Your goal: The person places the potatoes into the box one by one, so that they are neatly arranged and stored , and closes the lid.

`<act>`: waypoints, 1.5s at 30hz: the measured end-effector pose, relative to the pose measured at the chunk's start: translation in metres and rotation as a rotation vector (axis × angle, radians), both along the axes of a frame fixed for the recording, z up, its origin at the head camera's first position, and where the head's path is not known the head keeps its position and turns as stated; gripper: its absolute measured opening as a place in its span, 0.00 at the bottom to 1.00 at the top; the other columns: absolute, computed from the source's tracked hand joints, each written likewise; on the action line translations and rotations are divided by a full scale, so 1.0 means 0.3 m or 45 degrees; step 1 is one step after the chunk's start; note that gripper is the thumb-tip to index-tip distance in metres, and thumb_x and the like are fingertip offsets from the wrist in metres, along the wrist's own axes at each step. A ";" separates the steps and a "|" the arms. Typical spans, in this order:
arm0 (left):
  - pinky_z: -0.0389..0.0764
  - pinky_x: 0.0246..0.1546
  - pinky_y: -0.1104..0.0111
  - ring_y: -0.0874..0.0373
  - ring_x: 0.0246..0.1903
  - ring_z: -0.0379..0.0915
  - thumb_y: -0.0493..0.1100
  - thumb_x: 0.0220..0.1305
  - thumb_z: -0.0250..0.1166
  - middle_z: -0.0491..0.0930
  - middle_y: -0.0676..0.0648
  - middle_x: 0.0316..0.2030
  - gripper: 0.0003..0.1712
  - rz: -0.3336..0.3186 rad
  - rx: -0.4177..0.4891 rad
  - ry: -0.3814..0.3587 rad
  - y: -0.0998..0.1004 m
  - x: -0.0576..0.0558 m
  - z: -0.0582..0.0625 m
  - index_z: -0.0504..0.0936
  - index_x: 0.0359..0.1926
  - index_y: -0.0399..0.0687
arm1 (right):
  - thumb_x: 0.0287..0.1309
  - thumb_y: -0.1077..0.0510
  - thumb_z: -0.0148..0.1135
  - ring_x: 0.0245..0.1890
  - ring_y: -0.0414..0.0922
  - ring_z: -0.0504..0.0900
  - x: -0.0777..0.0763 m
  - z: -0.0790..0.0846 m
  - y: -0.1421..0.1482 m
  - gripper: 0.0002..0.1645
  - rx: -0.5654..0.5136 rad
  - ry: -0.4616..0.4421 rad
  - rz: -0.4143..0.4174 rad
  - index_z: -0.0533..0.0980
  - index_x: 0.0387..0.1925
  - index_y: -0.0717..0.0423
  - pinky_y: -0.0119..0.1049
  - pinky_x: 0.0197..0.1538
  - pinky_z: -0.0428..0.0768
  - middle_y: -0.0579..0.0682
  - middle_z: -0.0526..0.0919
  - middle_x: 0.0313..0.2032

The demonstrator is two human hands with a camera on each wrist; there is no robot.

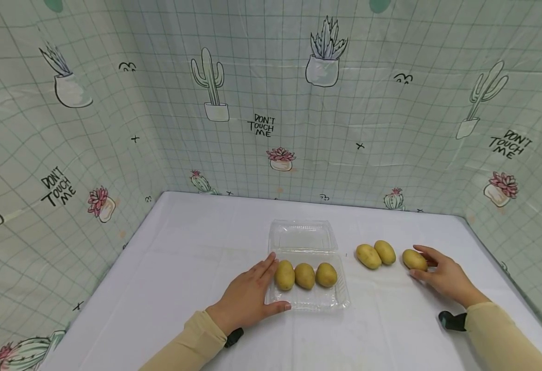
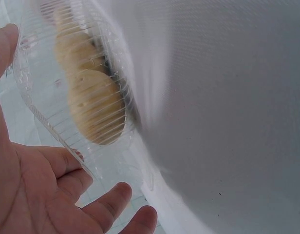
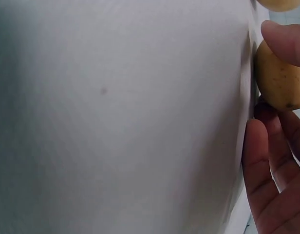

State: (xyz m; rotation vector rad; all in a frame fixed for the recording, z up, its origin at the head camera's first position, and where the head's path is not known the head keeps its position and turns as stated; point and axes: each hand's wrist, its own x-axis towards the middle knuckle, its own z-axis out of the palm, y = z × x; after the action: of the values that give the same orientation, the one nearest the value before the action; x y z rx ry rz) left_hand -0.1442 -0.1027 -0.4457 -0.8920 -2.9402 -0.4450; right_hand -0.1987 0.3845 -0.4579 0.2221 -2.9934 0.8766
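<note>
A clear plastic clamshell container (image 1: 308, 300) lies with its lid (image 1: 301, 235) folded back, away from me. Three yellow potatoes (image 1: 305, 276) sit in a row in its base. My left hand (image 1: 249, 294) rests at the container's left side, fingers extended along the edge and thumb at the near corner. In the left wrist view, the potatoes (image 2: 97, 107) show through the ribbed wall. To the right, my right hand (image 1: 444, 275) has thumb and fingers curled round a single potato (image 1: 413, 259) on the table. The right wrist view shows the thumb (image 3: 286, 43) over that potato.
Two more potatoes (image 1: 368, 256) lie touching each other between the container and my right hand. A white cloth covers the table (image 1: 197, 237). Checked curtains (image 1: 234, 144) printed with cacti stand behind it and along both sides.
</note>
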 end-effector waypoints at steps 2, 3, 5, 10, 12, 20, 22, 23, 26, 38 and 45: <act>0.66 0.65 0.55 0.46 0.71 0.56 0.75 0.63 0.55 0.49 0.42 0.77 0.57 0.001 -0.005 -0.001 0.000 -0.001 -0.002 0.56 0.76 0.38 | 0.60 0.50 0.72 0.53 0.67 0.74 -0.001 -0.004 0.001 0.46 0.005 -0.013 -0.005 0.62 0.69 0.69 0.63 0.52 0.72 0.74 0.73 0.57; 0.66 0.65 0.55 0.46 0.71 0.56 0.75 0.63 0.55 0.49 0.42 0.77 0.57 0.002 -0.008 0.000 0.000 -0.002 -0.004 0.56 0.76 0.38 | 0.60 0.50 0.71 0.53 0.67 0.74 -0.002 -0.006 0.002 0.46 0.006 -0.018 -0.006 0.62 0.69 0.69 0.63 0.52 0.72 0.74 0.73 0.57; 0.66 0.66 0.55 0.47 0.71 0.56 0.75 0.63 0.55 0.49 0.42 0.77 0.57 0.002 -0.011 -0.001 0.000 -0.003 -0.006 0.56 0.76 0.38 | 0.60 0.50 0.71 0.53 0.67 0.74 -0.004 -0.010 0.002 0.45 0.008 -0.022 -0.007 0.62 0.69 0.69 0.64 0.52 0.72 0.74 0.72 0.57; 0.66 0.66 0.55 0.46 0.72 0.56 0.75 0.63 0.55 0.49 0.42 0.77 0.57 -0.001 -0.005 0.004 0.000 -0.003 -0.003 0.56 0.76 0.38 | 0.61 0.50 0.71 0.53 0.67 0.73 -0.007 -0.015 0.003 0.44 0.020 -0.020 -0.007 0.62 0.69 0.69 0.64 0.52 0.72 0.74 0.72 0.57; 0.66 0.66 0.55 0.47 0.71 0.56 0.75 0.63 0.55 0.49 0.42 0.77 0.57 -0.002 -0.002 0.005 0.000 -0.002 -0.003 0.56 0.76 0.38 | 0.60 0.50 0.71 0.53 0.67 0.74 -0.007 -0.016 0.002 0.44 0.023 -0.016 -0.009 0.63 0.68 0.69 0.64 0.52 0.72 0.74 0.72 0.57; 0.66 0.65 0.55 0.47 0.71 0.56 0.75 0.63 0.55 0.49 0.42 0.77 0.57 -0.002 -0.004 0.011 0.001 -0.002 -0.003 0.56 0.76 0.38 | 0.61 0.46 0.70 0.53 0.66 0.73 -0.006 -0.011 -0.001 0.45 0.017 -0.025 -0.018 0.63 0.69 0.67 0.64 0.53 0.71 0.73 0.72 0.57; 0.67 0.65 0.55 0.47 0.71 0.56 0.75 0.63 0.55 0.49 0.42 0.77 0.57 -0.003 -0.005 0.010 0.001 -0.001 -0.003 0.56 0.76 0.38 | 0.62 0.46 0.69 0.54 0.66 0.72 -0.003 -0.009 -0.003 0.45 0.016 -0.029 -0.020 0.62 0.70 0.66 0.65 0.53 0.71 0.73 0.71 0.58; 0.67 0.65 0.55 0.47 0.71 0.56 0.75 0.63 0.55 0.49 0.42 0.77 0.57 -0.003 -0.005 0.011 0.001 -0.001 -0.003 0.56 0.76 0.38 | 0.62 0.45 0.69 0.54 0.67 0.72 -0.003 -0.008 -0.004 0.45 0.015 -0.027 -0.018 0.63 0.70 0.67 0.65 0.53 0.71 0.73 0.71 0.58; 0.67 0.65 0.55 0.47 0.71 0.56 0.75 0.63 0.55 0.49 0.42 0.77 0.57 -0.002 -0.007 0.006 0.001 0.001 -0.002 0.56 0.76 0.38 | 0.63 0.46 0.68 0.53 0.67 0.72 -0.002 -0.007 -0.005 0.44 0.013 -0.019 -0.012 0.63 0.69 0.67 0.65 0.53 0.71 0.74 0.71 0.58; 0.66 0.66 0.55 0.47 0.72 0.55 0.76 0.63 0.54 0.48 0.42 0.77 0.57 -0.001 -0.020 0.002 0.001 -0.002 -0.005 0.55 0.77 0.38 | 0.62 0.47 0.69 0.51 0.65 0.74 0.004 -0.007 -0.009 0.43 0.021 0.008 -0.029 0.64 0.68 0.68 0.63 0.51 0.73 0.73 0.73 0.56; 0.66 0.66 0.56 0.48 0.72 0.54 0.76 0.64 0.53 0.48 0.42 0.77 0.57 -0.008 -0.024 0.008 -0.001 -0.004 -0.005 0.56 0.76 0.37 | 0.60 0.48 0.71 0.49 0.62 0.77 0.010 -0.001 -0.009 0.42 0.033 0.055 -0.049 0.67 0.67 0.66 0.52 0.45 0.76 0.71 0.75 0.56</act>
State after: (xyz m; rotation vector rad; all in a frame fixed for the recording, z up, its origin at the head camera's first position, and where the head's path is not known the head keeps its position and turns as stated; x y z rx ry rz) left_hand -0.1453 -0.1030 -0.4472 -0.9027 -2.9415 -0.4142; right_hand -0.1958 0.3819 -0.4581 0.1808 -2.9601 0.8189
